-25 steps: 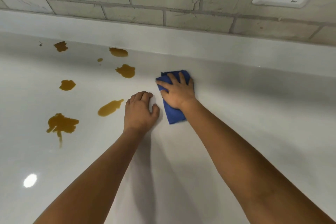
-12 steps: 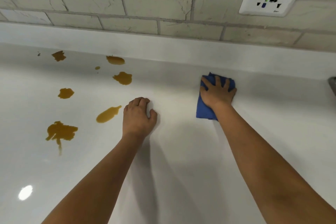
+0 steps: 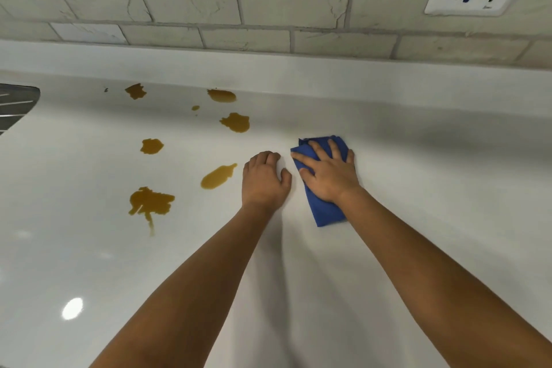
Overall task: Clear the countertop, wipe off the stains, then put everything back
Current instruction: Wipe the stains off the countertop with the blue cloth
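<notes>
Countertop [image 3: 388,248] carries brown stains [image 3: 150,203] at my left. I see the right hand [image 3: 330,172] pressing spread fingers flat on the blue cloth [image 3: 324,213], left hand [image 3: 264,181] resting beside it, fingers curled under, holding nothing.

Bare desk [image 3: 448,188] lies right of the blue cloth [image 3: 325,212] and toward the viewer. Brown stains [image 3: 152,203] dot the left; the tiled wall [image 3: 239,6] bounds the rear.
</notes>
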